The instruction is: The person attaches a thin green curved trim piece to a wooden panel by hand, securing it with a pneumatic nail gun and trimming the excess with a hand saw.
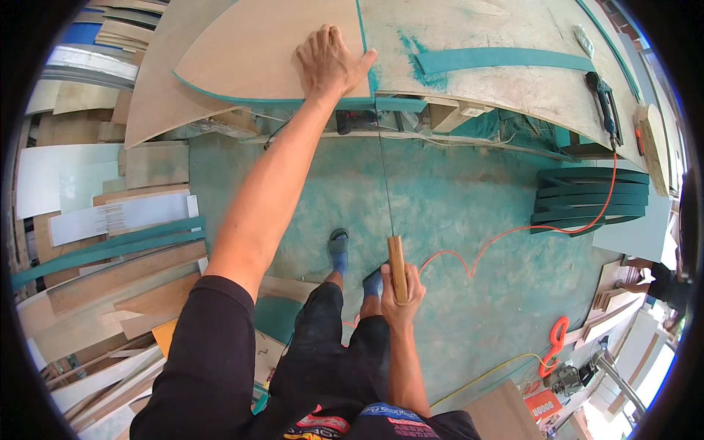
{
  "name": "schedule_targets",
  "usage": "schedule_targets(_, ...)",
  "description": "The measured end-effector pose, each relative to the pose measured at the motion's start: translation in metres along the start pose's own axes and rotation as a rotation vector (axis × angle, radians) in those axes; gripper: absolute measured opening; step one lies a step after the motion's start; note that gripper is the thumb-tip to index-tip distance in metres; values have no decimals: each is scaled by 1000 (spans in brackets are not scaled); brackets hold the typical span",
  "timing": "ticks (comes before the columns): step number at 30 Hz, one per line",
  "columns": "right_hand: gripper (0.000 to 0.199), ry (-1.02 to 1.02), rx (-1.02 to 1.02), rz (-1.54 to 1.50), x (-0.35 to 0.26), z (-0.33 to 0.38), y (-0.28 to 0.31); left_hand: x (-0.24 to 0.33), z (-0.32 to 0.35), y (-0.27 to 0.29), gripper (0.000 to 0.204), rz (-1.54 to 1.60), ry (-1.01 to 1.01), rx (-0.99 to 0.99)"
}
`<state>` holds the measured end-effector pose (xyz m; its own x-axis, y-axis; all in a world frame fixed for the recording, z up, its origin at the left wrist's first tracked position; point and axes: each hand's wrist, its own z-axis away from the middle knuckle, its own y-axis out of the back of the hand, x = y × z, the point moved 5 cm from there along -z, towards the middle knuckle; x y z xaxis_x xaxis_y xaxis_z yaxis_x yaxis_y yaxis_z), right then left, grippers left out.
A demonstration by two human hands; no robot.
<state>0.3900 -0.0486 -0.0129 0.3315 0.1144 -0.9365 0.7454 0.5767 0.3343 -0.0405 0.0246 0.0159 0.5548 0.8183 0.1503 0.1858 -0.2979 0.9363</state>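
My left hand (330, 64) lies on a pale wooden panel (253, 53) with a curved side and teal edging; its fingers are bent a little and the thumb reaches over the straight right edge. My right hand (403, 297) grips the wooden handle (397, 265) of what looks like a handsaw. Its thin blade (386, 176), seen edge-on, runs away from me to the panel's near right corner, where a teal strip (400, 104) sticks out along the front. Whether the blade touches the strip I cannot tell.
A longer teal strip (506, 60) lies on the workbench (484, 22). At its right is a dark air tool (603, 103), its orange hose (513, 231) trailing across the floor. Bundled dark teal strips (587, 199) stand at right; stacked boards (81, 176) line the left.
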Motion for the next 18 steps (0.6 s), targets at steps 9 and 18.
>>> schedule_targets(9, 26, -174, -182, -59, -105, 19, 15, 8, 17, 18, 81, 77, -24, 63)
schedule_targets(18, 30, -446, -67, 68, -208, -11, 23, 3, -66, -6, 86, 172, -52, -11)
